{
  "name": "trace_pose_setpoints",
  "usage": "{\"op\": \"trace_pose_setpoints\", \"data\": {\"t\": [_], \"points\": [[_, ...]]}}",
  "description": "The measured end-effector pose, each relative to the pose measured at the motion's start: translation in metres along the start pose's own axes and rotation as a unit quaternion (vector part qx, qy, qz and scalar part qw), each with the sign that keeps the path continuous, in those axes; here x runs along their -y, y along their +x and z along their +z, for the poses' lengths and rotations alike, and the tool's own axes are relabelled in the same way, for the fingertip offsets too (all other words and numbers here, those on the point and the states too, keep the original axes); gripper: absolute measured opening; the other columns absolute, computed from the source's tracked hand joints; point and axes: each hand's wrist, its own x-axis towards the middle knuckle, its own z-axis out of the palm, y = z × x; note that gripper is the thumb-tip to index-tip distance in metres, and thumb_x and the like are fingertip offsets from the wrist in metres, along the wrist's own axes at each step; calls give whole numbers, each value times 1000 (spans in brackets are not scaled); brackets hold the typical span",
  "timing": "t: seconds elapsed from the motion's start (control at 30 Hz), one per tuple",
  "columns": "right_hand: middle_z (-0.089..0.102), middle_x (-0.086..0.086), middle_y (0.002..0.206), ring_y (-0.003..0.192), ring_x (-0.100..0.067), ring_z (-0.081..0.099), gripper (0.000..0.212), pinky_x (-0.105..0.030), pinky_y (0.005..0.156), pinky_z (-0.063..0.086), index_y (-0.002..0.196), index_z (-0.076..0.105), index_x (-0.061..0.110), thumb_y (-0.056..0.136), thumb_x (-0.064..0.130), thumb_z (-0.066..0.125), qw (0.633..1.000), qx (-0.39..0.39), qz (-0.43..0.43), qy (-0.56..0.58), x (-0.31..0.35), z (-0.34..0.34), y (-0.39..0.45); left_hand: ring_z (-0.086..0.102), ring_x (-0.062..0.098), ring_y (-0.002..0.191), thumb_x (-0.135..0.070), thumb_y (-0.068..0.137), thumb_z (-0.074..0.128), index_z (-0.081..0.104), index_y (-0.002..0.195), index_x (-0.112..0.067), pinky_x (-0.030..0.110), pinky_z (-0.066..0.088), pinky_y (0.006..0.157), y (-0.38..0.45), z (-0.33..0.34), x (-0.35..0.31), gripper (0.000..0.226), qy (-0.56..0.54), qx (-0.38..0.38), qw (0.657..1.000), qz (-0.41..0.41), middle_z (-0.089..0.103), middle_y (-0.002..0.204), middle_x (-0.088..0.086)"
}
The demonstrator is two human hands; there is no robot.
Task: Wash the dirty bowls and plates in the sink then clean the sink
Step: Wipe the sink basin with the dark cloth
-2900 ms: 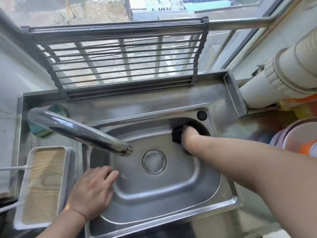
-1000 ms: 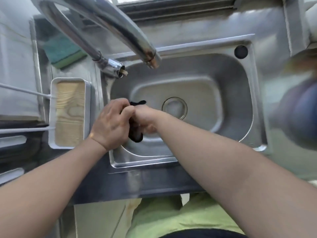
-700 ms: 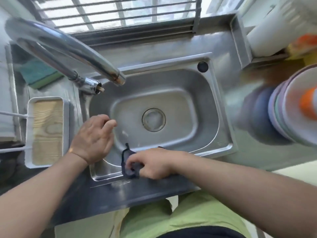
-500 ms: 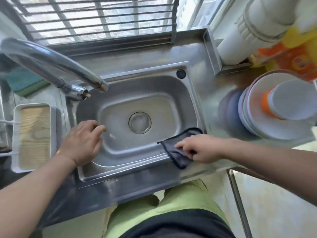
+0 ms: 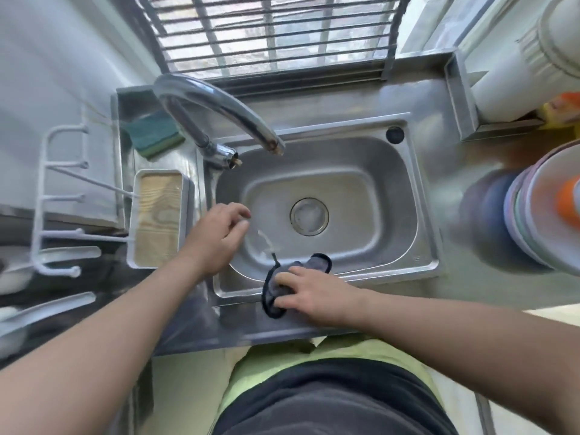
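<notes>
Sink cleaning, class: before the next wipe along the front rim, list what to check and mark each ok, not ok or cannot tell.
1. Cloth under right hand, on the front rim: ok.
2. Sink free of dishes: ok.
3. Drain uncovered: ok.
4. Tap not running: ok.
5. Left hand away from the cloth: ok.
6. Rim fully clean: cannot tell.

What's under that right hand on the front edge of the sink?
A dark grey cloth lies under the right hand, pressed on the sink's front rim. The rim beneath the cloth is covered, so its state cannot be seen.
</notes>
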Motion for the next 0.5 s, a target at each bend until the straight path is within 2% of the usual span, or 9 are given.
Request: {"op": "trace_pose_setpoints", "data": {"t": [0.07, 0.13, 0.2, 0.27, 0.33, 0.4, 0.47, 0.5], "points": [[51, -9, 131, 108, -38, 49, 30, -48, 73, 53, 121, 70, 30, 93, 23, 66, 1000, 14, 26, 11, 27, 11, 51, 62, 14, 101, -50, 94, 46, 69, 113, -29, 37, 47, 90, -8, -7, -2, 36, -59, 21, 997, -35, 67, 101, -10], [49, -7, 125, 108, -38, 44, 27, -46, 72, 49, 118, 71, 39, 92, 33, 66, 996, 7, 74, 53, 51, 9, 91, 66, 11, 100, -57, 89, 48, 70, 107, -35, 35, 50, 88, -15, -13, -1, 37, -147, 10, 986, -79, 71, 98, -14], [45, -2, 127, 107, -34, 38, 21, -44, 73, 41, 114, 68, 47, 95, 42, 61, 987, -10, 124, 105, 62, 5, 121, 67, 14, 94, -52, 88, 52, 72, 103, -32, 32, 51, 83, -21, -17, -1, 31, -256, -19, 960, -111, 71, 93, -12], [39, -2, 135, 106, -33, 37, 23, -46, 78, 43, 120, 61, 45, 98, 45, 55, 970, -21, 182, 158, 56, 2, 147, 64, 18, 89, -44, 89, 53, 72, 101, -26, 34, 51, 81, -25, -23, -3, 29, -327, -39, 935, -128, 68, 92, -1], [39, -4, 141, 113, -37, 43, 31, -48, 87, 47, 130, 60, 35, 100, 40, 52, 958, -39, 226, 170, 34, 0, 175, 63, 18, 88, -49, 86, 58, 73, 99, -28, 37, 51, 80, -30, -28, -1, 29, -346, -32, 930, -120, 68, 90, -1], [42, -7, 139, 117, -33, 45, 38, -45, 98, 47, 137, 56, 25, 100, 31, 52, 947, -50, 259, 185, 9, -13, 196, 64, 13, 90, -57, 82, 58, 74, 98, -33, 39, 50, 82, -33, -33, 3, 32, -338, -28, 936, -95, 71, 89, -10], [35, -5, 144, 117, -29, 41, 42, -48, 103, 47, 139, 47, 32, 97, 25, 49, 936, -48, 286, 199, -9, -22, 216, 67, 10, 99, -59, 84, 56, 74, 102, -36, 40, 50, 94, -37, -41, 7, 34, -309, -51, 947, -79, 75, 98, -11], [28, -3, 155, 128, -30, 37, 49, -49, 105, 45, 142, 40, 36, 95, 24, 49, 935, -41, 295, 194, -21, -22, 225, 68, 12, 104, -61, 85, 55, 73, 104, -37, 41, 50, 98, -39, -43, 7, 36, -300, -65, 949, -76, 75, 102, -9]]}}
